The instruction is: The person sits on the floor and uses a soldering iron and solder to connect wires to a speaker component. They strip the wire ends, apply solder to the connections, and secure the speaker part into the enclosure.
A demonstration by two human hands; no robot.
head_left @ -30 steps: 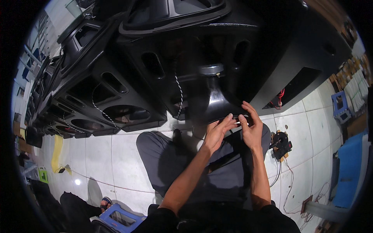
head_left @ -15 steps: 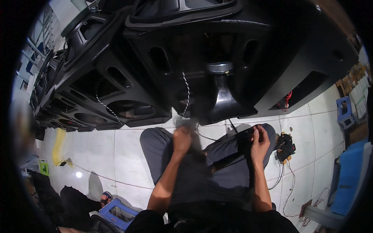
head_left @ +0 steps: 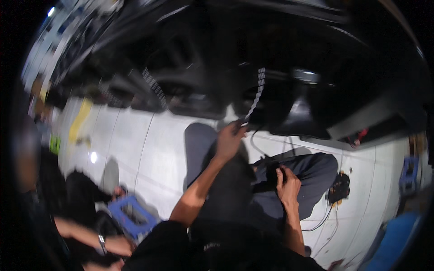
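Note:
A twisted black-and-white wire (head_left: 258,95) hangs out of the opening of a large black speaker cabinet (head_left: 217,58) in front of me. My left hand (head_left: 229,141) is closed around its lower end, just above the floor. Over my crossed right leg, my right hand (head_left: 288,186) has its fingers bent against a dark object (head_left: 271,174), too blurred to name. A black cable (head_left: 257,147) loops on the floor between the two hands. To the right of the wire, a black horn (head_left: 300,110) with a silver driver (head_left: 306,76) sits at the cabinet.
Further cabinets with similar wires (head_left: 156,90) stand in a row to the left. A blue stool (head_left: 132,217) and another person's arm (head_left: 86,235) are at lower left. On the tiles right of my knee lies a black device (head_left: 339,189) with cables. Red wires (head_left: 360,136) show in the right cabinet.
My left hand has moved up and right to the twisted wire's end. The right hand has moved lower and slightly left. The view has shifted, and a person's arm appears at lower left.

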